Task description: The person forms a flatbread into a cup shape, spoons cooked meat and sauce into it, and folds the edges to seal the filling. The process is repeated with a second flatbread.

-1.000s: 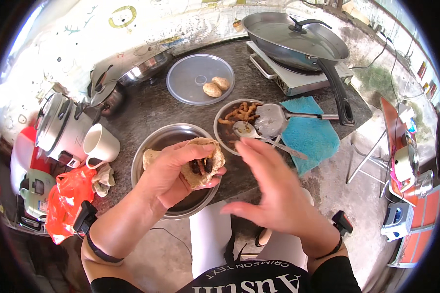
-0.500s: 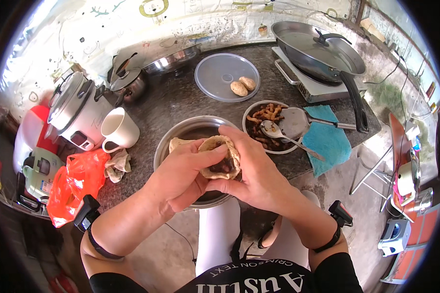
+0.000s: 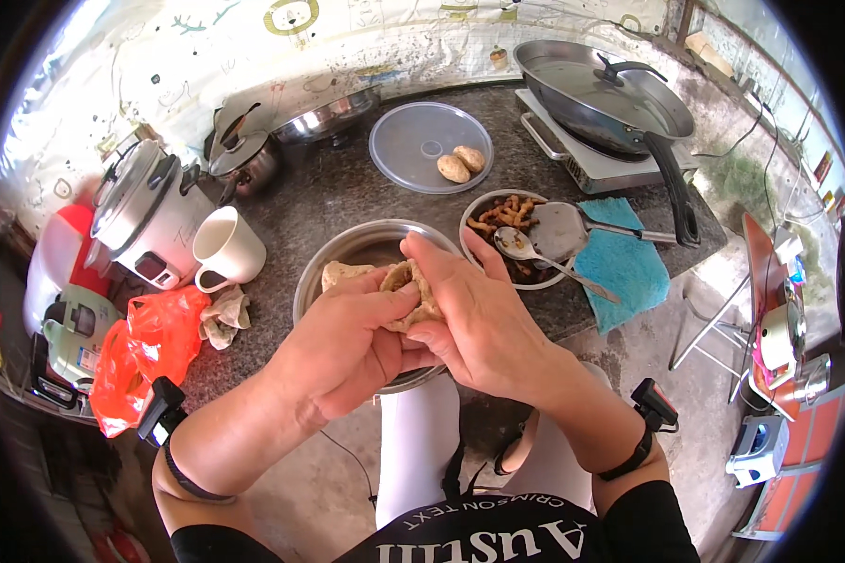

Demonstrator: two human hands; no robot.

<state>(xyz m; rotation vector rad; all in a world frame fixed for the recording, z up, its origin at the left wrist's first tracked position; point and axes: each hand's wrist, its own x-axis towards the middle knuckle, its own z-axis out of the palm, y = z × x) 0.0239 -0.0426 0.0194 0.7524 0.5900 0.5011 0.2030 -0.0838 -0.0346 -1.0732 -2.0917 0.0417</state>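
Over a steel bowl (image 3: 333,246) I hold a piece of brown-flecked dough (image 3: 408,298), cupped with an opening on top. My left hand (image 3: 352,333) grips it from the left, with the thumb on the dough's edge. My right hand (image 3: 474,314) curves round its other side, fingers over the far rim. The hands hide most of the dough and whatever is inside it. More pale dough (image 3: 345,273) shows in the bowl behind my left hand. To the right, a white-rimmed bowl (image 3: 463,236) contains dark brown filling (image 3: 505,214), with a metal spoon (image 3: 516,246) and a spatula (image 3: 559,230) in it.
Two small buns (image 3: 465,163) sit on a clear plastic lid (image 3: 399,141). A covered wok (image 3: 610,94) stands on a hotplate at the back right, handle jutting forward. A blue cloth (image 3: 624,267) drapes the counter edge. At left are a white mug (image 3: 230,246), rice cooker (image 3: 150,216) and red bag (image 3: 164,328).
My right hand has closed further over the dough, its fingers now covering more of the rim. The dough's opening looks narrower, and its filling no longer shows.
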